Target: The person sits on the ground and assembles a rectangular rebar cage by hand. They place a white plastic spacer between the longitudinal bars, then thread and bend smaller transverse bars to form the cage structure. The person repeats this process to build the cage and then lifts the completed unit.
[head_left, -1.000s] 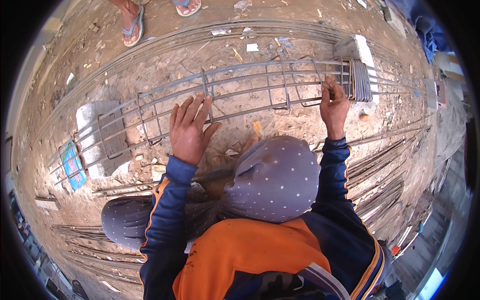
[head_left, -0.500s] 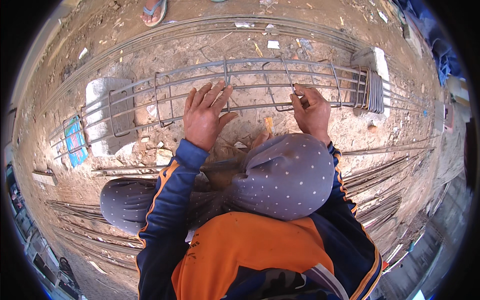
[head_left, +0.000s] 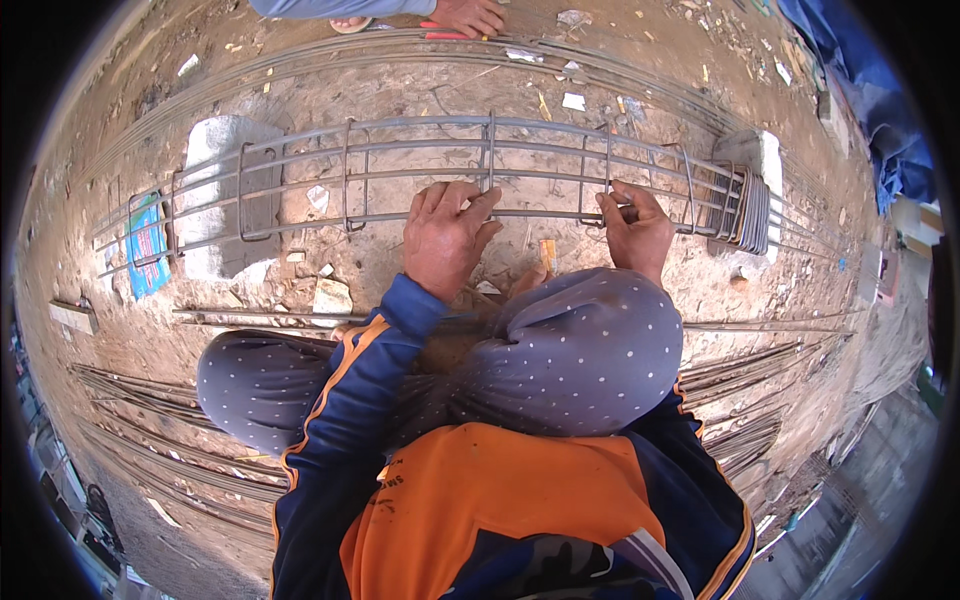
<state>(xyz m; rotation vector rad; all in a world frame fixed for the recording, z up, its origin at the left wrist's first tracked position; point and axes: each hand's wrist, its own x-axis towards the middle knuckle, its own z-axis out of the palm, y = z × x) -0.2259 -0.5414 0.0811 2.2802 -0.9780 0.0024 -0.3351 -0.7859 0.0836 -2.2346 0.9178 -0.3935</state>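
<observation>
From the wearer's head, the left of two side-by-side fisheye cameras looks down and slightly forward, upright, with the orange shirt (head_left: 520, 480) and knees (head_left: 590, 340) close below, the ground (head_left: 140, 335) farther off, its edges bending away

Bright, diffuse daylight; white-faced rectangular concrete block (head_left: 207, 225) near washout. Brown dirt ground (head_left: 380, 262) crisp centrally; fisheye bends edges, black vignette.

bar cage (head_left: 491, 150): grey-brown | trousers (head_left: 590, 350): grey, white dots | shirt (head_left: 500, 490): orange | sleeves (head_left: 340, 460): navy, orange stripes | sheeting (head_left: 880, 130): blue
</observation>
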